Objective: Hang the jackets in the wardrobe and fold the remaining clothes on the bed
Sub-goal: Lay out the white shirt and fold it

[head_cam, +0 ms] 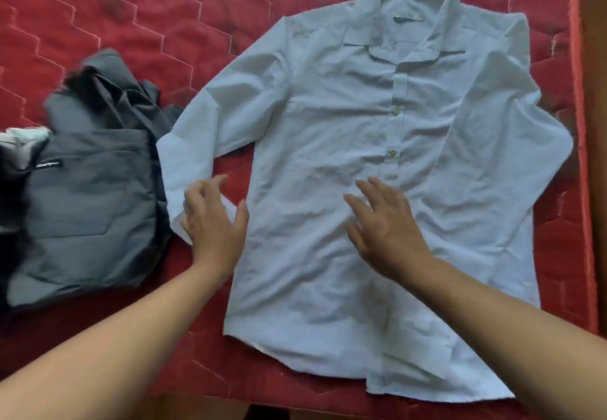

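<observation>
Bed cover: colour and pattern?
The bed cover is red, quilted in pale hexagonal stitching; clearest in the head view.

The shirt [377, 163] lies flat on the bed [131, 8]; left of the shirt lies the folded garment [92, 189], just beside its sleeve.

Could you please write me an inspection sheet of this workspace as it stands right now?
Surface: red quilted bed cover with hexagon stitching.
Job's things: pale shirt lies flat, front up, collar away from the person; grey garment lies bunched beside the shirt's sleeve.
Clutter: white cloth at the left edge, only partly in view.
Grippers: left hand open, fingers spread at the sleeve cuff; right hand open, flat on the shirt's front.
Cables: nothing seen.
Surroundings: brown strip beyond the bed's right edge, too little shown to identify.
</observation>
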